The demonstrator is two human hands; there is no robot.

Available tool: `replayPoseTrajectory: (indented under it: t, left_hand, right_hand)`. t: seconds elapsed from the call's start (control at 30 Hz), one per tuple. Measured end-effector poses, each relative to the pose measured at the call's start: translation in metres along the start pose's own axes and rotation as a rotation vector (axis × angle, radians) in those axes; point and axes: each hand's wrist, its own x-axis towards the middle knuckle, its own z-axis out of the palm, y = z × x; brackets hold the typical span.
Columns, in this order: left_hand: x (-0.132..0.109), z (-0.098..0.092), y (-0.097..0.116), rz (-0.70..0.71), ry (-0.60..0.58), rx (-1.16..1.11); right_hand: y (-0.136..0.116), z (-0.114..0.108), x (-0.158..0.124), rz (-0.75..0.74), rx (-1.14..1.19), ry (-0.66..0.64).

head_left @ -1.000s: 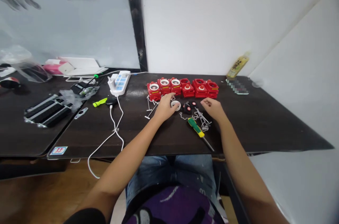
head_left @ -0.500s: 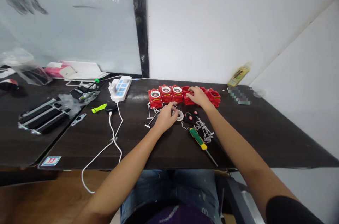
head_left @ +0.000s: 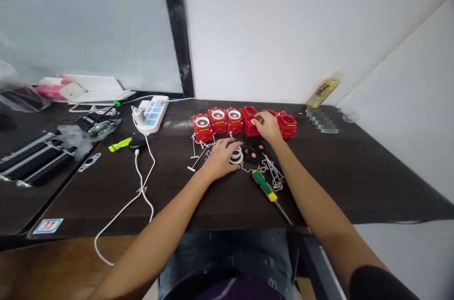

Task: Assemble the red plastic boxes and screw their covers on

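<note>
My left hand (head_left: 222,159) rests low over the table, with thumb and fingers curved around white rings (head_left: 236,155) that overlap one another. My right hand (head_left: 268,127) is at the row of red housings, its thumb and finger pinched on a small white piece (head_left: 253,121) in front of an open-topped red housing (head_left: 249,112). Three red housings (head_left: 219,119) on the left carry white rings around their round openings. Another open red housing (head_left: 287,121) shows right of my right hand. Black round parts (head_left: 251,155) with red centres lie between my hands.
A green-and-yellow screwdriver (head_left: 264,185) lies near metal T-bars with chains (head_left: 274,173). More T-bars (head_left: 196,163) lie left. A white power strip (head_left: 153,115) with cables stands at the back left; a yellow packet (head_left: 323,91) leans on the wall.
The view has shifted a little. My left hand has spread wider around the white rings, where a second ring now shows. A white piece has come into sight at my right fingertips.
</note>
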Motion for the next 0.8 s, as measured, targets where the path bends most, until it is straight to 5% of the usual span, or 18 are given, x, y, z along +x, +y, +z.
replayPoseTrajectory:
  t: [0.8]
  left_hand:
    - [0.0, -0.009, 0.007, 0.1, -0.01, 0.264]
  right_hand:
    - [0.007, 0.005, -0.006, -0.106, 0.025, 0.099]
